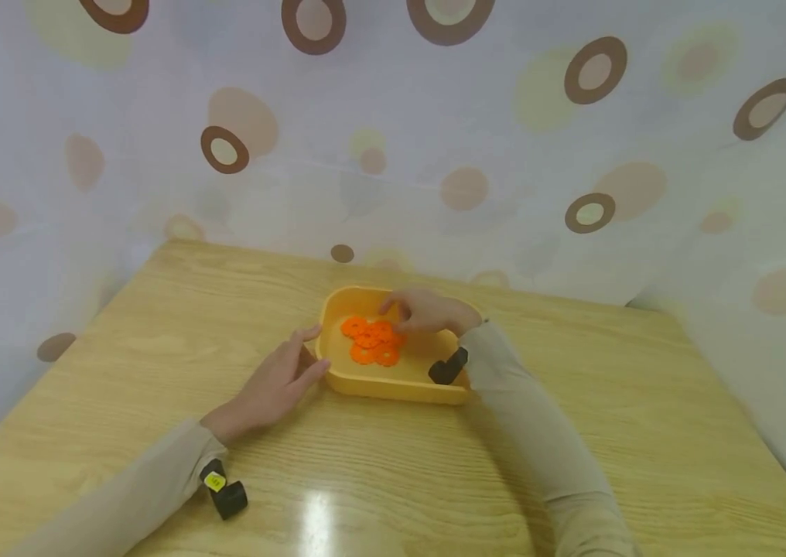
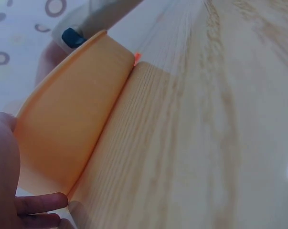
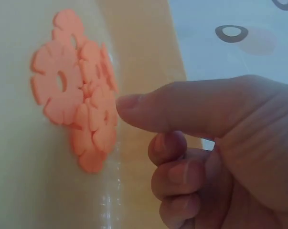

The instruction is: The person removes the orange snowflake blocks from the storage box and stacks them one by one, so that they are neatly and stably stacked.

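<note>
A yellow plastic tray [image 1: 393, 388] stands on the table, with several orange flower-shaped slotted discs [image 1: 363, 353] piled in its left half. Against the tray's left end rests my left hand [image 1: 275, 387], fingers spread and fairly straight, touching its wall. In the left wrist view, fingertips [image 2: 43, 203] lie by the tray's lower corner. My right hand [image 1: 428, 311] is inside the tray, over the right edge of the pile. The right wrist view shows its thumb [image 3: 167, 105] stretched toward the discs [image 3: 58, 81] and other fingers loosely bent, with nothing visible in them.
The wood-grain table [image 1: 379, 480] extends around the tray. A pale curtain with brown ring patterns [image 1: 407, 116] hangs behind and along both sides. Black wrist cameras [image 1: 229, 499] are strapped to both sleeves; the right one hangs over the tray's right end.
</note>
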A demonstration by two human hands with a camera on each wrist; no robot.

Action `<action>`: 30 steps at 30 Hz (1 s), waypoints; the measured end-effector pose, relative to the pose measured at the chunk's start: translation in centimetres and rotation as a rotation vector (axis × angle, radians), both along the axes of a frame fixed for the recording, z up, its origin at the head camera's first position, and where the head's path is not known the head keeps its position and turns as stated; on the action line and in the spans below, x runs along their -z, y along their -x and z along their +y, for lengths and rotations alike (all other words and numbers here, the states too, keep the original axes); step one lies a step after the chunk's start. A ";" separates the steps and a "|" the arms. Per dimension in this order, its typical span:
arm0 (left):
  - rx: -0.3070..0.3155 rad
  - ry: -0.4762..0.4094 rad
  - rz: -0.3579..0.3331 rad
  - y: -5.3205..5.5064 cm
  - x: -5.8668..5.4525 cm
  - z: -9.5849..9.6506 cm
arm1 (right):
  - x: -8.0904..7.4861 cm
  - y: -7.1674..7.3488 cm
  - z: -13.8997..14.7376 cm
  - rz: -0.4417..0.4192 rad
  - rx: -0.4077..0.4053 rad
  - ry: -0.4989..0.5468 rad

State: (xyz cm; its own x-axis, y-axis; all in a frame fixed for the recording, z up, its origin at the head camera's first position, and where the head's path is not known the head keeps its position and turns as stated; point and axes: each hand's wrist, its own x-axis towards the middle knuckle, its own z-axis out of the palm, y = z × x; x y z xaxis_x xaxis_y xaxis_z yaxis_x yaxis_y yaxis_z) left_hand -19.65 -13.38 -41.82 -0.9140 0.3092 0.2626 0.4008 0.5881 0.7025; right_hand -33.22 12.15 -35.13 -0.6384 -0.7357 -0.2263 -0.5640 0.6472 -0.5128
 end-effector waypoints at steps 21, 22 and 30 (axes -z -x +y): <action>-0.005 0.012 -0.010 0.1 0.1 0.0 | 1.3 -0.4 -0.4 -0.037 -0.003 -0.030; -0.004 0.012 -0.009 0.1 0.0 0.0 | 1.3 -0.4 -0.4 -0.036 -0.001 -0.037; -0.003 0.011 -0.008 0.0 0.0 0.0 | 1.6 -0.1 -0.2 0.036 -0.043 -0.052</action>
State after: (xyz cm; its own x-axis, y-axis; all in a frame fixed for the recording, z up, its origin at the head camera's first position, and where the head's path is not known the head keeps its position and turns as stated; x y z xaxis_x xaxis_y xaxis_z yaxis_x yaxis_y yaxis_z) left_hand -19.67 -13.39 -41.83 -0.9170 0.3092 0.2518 0.3933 0.5967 0.6995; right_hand -33.12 11.95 -36.73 -0.6146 -0.7507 -0.2423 -0.6096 0.6469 -0.4582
